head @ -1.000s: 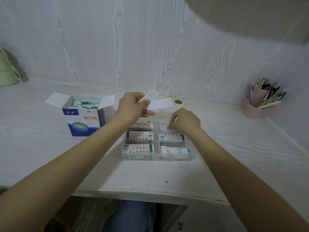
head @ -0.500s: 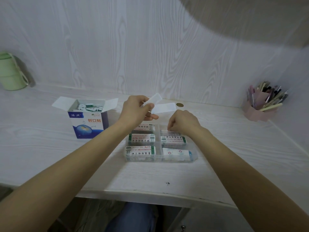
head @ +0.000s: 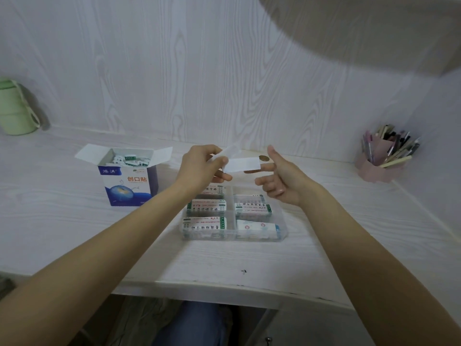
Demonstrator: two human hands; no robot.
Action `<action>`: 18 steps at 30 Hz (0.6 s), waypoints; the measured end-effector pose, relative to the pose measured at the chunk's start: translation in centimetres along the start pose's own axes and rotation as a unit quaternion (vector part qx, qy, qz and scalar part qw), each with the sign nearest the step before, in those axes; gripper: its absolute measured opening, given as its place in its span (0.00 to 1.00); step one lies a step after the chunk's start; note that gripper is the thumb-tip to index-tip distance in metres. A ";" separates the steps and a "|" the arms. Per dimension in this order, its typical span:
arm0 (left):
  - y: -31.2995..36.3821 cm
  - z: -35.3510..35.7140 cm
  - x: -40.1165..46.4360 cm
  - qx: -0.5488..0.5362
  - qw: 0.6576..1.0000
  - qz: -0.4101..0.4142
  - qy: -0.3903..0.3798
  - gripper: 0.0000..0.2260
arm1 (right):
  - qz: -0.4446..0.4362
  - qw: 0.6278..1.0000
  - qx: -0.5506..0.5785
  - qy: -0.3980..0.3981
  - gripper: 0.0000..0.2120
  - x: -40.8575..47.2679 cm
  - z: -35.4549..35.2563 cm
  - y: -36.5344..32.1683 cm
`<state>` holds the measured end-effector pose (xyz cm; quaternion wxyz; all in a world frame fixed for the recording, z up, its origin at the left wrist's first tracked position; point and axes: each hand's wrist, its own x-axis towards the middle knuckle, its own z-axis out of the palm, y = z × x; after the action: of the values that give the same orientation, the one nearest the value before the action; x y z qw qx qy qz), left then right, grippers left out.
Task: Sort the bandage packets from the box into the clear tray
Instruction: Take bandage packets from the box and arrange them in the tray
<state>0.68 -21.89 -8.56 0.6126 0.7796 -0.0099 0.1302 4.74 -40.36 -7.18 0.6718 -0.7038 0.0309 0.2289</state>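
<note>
A blue and white bandage box stands open on the desk, left of centre, with several packets inside. My left hand hovers above the far edge of the clear tray and pinches two white bandage packets, one lying level and one angled upward. My right hand is raised beside the level packet's right end, thumb up and apart, index finger behind the packet. The tray's compartments hold printed packets.
A green cup stands at the far left against the wall. A pink pen holder full of pens sits at the far right. A small brown disc lies behind the hands. A side wall bounds the desk on the right.
My right hand has lifted off the tray's far right compartment and opened beside the level packet's free end. My left hand still holds both packets in nearly the same place.
</note>
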 end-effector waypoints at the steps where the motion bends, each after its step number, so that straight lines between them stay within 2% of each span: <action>1: 0.0 0.2 0.0 0.003 1.000 0.006 -0.009 0.06 | 0.012 0.999 0.038 -0.014 0.18 -0.2 -0.1 -0.1; 4: 0.0 0.7 0.0 0.000 0.999 0.012 -0.036 0.05 | 0.004 0.993 0.119 -0.013 0.10 -0.4 0.1 -0.3; 8: 0.0 1.1 0.3 0.045 0.993 0.013 -0.112 0.08 | -0.021 0.984 0.172 -0.038 0.10 -0.4 0.4 -0.1; 11: 0.1 1.6 0.3 0.146 0.976 0.038 -0.155 0.12 | -0.029 0.990 0.136 -0.035 0.09 -0.4 0.3 -0.1; 14: 0.5 1.9 0.4 0.307 0.927 0.104 -0.190 0.14 | -0.034 0.997 0.053 -0.034 0.12 -0.3 -0.2 -0.4; 16: 0.6 2.1 0.6 0.332 0.915 0.118 -0.198 0.14 | -0.034 0.999 -0.003 -0.028 0.08 -0.2 -0.7 -0.5; 18: 0.6 2.2 0.9 0.309 0.927 0.105 -0.183 0.15 | -0.035 0.999 -0.033 -0.004 0.09 -0.2 -1.1 -0.4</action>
<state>1.85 -24.04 -8.30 0.3120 0.9348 -0.1633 0.0458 5.03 -41.39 -6.70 0.6562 -0.7251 -0.0042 0.2087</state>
